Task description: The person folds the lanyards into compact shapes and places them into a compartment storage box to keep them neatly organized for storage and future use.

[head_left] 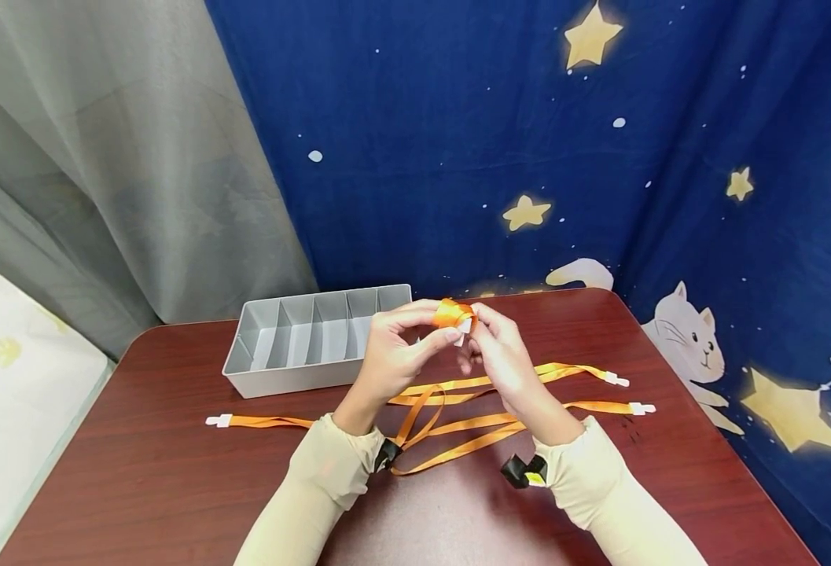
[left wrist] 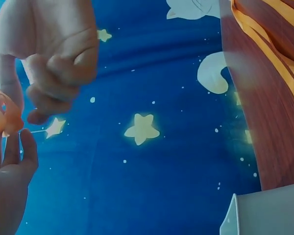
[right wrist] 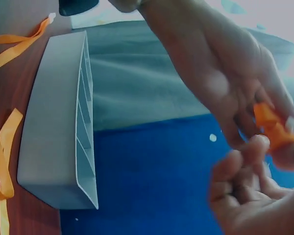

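Observation:
Both hands meet above the table around an orange lanyard (head_left: 450, 313) that is wound into a small roll, with a white clip (head_left: 465, 325) at its side. My left hand (head_left: 392, 346) pinches the roll between thumb and fingers. From the other side, my right hand (head_left: 505, 354) grips it with thumb and forefinger. In the left wrist view, the right hand's (left wrist: 54, 58) other fingers are curled beside the roll (left wrist: 5, 115). The right wrist view shows the orange roll (right wrist: 274, 127) between the left hand (right wrist: 230, 68) and the right hand (right wrist: 255, 200).
More orange lanyards (head_left: 468, 424) lie loosely across the red-brown table (head_left: 153, 472), below and behind the hands, with white clips (head_left: 642, 409) at their ends. A grey box (head_left: 302, 379) with several compartments stands at the back left. Curtains (head_left: 415, 141) hang behind the table.

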Demonstrator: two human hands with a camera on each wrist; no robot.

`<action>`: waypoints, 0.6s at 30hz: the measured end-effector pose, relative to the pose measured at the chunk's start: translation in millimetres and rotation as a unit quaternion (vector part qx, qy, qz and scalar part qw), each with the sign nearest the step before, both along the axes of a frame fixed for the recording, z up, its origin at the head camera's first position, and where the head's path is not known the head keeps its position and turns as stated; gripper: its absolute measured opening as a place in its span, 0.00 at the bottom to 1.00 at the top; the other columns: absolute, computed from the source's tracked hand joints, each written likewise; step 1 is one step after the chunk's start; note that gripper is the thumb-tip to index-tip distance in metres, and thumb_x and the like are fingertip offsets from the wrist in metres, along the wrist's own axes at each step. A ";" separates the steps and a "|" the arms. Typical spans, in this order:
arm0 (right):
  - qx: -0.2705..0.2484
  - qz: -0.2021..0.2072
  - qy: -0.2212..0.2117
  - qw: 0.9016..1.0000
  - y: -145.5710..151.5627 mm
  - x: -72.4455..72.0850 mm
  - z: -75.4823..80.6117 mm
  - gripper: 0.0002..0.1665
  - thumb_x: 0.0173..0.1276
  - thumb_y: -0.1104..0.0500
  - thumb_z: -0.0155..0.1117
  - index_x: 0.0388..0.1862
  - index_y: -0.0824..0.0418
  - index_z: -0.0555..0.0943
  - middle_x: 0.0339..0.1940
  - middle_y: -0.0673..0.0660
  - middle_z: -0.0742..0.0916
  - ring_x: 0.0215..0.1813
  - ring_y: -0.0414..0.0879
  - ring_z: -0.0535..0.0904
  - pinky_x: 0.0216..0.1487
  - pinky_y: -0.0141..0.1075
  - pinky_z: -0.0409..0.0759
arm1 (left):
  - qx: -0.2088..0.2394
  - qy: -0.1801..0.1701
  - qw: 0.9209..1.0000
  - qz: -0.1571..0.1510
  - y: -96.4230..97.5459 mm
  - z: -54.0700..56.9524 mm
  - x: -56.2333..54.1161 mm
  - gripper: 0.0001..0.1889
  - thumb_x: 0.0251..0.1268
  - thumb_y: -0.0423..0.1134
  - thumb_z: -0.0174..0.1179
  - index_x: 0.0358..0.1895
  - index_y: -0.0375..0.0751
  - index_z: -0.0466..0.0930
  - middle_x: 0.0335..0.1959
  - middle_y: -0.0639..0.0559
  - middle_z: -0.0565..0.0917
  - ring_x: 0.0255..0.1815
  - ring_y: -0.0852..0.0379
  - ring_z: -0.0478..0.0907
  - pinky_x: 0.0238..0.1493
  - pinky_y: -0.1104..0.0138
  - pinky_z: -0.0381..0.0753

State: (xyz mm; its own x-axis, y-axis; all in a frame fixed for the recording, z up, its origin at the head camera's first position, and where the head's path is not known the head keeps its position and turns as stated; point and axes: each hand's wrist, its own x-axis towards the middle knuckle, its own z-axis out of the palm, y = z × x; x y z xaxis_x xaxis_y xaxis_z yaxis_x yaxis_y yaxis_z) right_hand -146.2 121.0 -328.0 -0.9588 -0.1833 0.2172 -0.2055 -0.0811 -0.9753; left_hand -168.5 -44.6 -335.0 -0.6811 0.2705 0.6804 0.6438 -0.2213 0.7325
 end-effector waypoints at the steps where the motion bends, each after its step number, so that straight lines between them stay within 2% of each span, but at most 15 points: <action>1: -0.003 -0.014 0.027 1.000 -1.7 1.2 -0.8 0.13 0.80 0.61 0.48 0.43 0.68 0.76 0.21 0.57 0.78 0.20 0.47 0.74 0.30 0.34 0.79 | 0.003 -0.001 1.000 0.004 0.3 -0.8 0.0 0.10 0.60 0.28 0.69 0.41 0.24 0.85 0.44 0.38 0.85 0.43 0.50 0.82 0.43 0.65 0.84; 4: -0.006 -0.040 0.106 0.994 -4.7 3.7 -4.5 0.11 0.78 0.64 0.52 0.41 0.72 0.78 0.24 0.59 0.82 0.21 0.50 0.79 0.35 0.36 0.82 | 0.012 -0.003 1.000 0.019 0.9 -2.9 -0.2 0.09 0.60 0.27 0.69 0.41 0.23 0.85 0.44 0.38 0.85 0.42 0.51 0.83 0.43 0.65 0.84; 8: 0.001 -0.031 0.165 0.986 -4.2 6.5 -9.8 0.11 0.77 0.67 0.52 0.42 0.74 0.80 0.24 0.64 0.84 0.26 0.52 0.83 0.43 0.35 0.83 | 0.025 0.002 0.999 0.038 1.3 -4.2 -1.2 0.09 0.60 0.28 0.69 0.40 0.25 0.86 0.44 0.39 0.85 0.42 0.50 0.83 0.41 0.66 0.84; 13: 0.003 -0.003 0.192 0.981 -1.8 6.9 -11.5 0.11 0.75 0.70 0.52 0.46 0.76 0.80 0.25 0.66 0.84 0.30 0.50 0.83 0.43 0.35 0.83 | 0.037 0.000 0.998 0.045 2.2 -5.8 -3.5 0.09 0.60 0.31 0.69 0.39 0.26 0.86 0.44 0.40 0.86 0.41 0.48 0.83 0.39 0.66 0.85; 18: 0.011 0.006 0.189 0.982 -1.4 6.0 -10.2 0.12 0.75 0.69 0.53 0.46 0.75 0.81 0.26 0.64 0.84 0.32 0.48 0.82 0.42 0.35 0.82 | 0.042 0.005 0.998 0.051 2.6 -7.5 -5.7 0.10 0.60 0.32 0.70 0.39 0.25 0.86 0.43 0.39 0.86 0.40 0.48 0.83 0.38 0.66 0.85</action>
State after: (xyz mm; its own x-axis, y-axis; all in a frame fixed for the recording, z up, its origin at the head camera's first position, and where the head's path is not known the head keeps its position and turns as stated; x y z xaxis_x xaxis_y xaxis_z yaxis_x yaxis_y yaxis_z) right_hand -140.2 119.7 -338.2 -0.8081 -0.2028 0.5531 -0.5526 -0.0647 -0.8310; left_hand -174.2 -42.0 -342.5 -0.6948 0.1418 0.7051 0.6736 -0.2153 0.7071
